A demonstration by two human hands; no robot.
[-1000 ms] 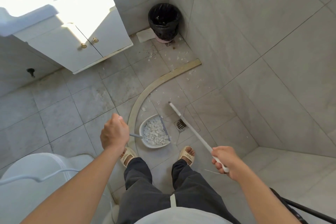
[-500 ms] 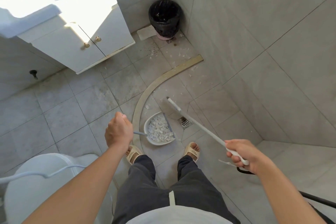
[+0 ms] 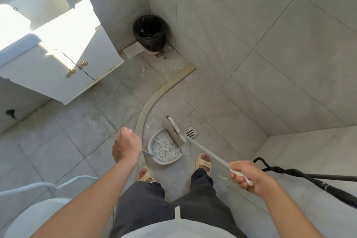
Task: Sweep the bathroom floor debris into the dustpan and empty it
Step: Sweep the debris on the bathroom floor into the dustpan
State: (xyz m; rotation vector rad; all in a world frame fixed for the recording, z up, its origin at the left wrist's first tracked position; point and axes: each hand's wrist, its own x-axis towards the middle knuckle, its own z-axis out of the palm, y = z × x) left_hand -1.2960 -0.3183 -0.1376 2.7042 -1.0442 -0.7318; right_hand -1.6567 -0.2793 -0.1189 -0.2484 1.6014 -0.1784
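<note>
Since the earlier frames, the broom head (image 3: pixel 174 131) has swung back from the open floor to lie along the mouth of the dustpan (image 3: pixel 165 149), and the right hand (image 3: pixel 249 177) sits further to the right; the camera has also tipped to show more of the sink and wall.

The left hand (image 3: pixel 126 146) is closed in a fist around the grey dustpan handle, knuckles up. This grip appears to keep the pan level so its load does not spill. The right hand is wrapped around the white end of the broom's long handle, with a thin flat piece showing just beneath the fingers; what that piece is cannot be told.

The broom shaft runs diagonally from the right hand down to the head. The head rests against the pan's open edge, probably to act as a gate that retains the white debris (image 3: pixel 164 149) heaped inside.

The pan is near the curved floor strip (image 3: pixel 144 114), just beside the floor drain (image 3: pixel 191 133), and in front of both sandalled feet.

Sweeping is not complete: white flecks (image 3: pixel 173 66) lie scattered on the tiles near the far end of the strip. The black-lined bin (image 3: pixel 149 34) stands in the corner, well apart from the pan, and is the likely emptying point. A black hose (image 3: pixel 289 173) crosses the floor at right.
</note>
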